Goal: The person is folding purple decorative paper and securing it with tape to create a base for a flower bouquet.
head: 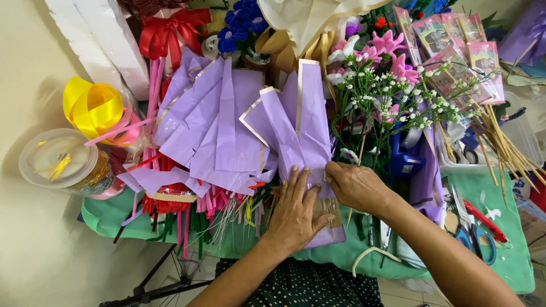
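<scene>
Lilac wrapping paper (310,142) on green table (512,261): light, floppy, crease-prone, likely best gripped at folded base. Left hand (296,213) flat on it, fingers spread; right hand (355,185) pinching its right edge.

Purple wrapping paper (307,142) bottom hidden under left hand (294,213).

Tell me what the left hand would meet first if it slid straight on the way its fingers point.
The left hand lies flat on folded lilac wrapping paper; straight ahead it would probably just meet more of that gold-edged sheet, though depth is unclear.
</scene>
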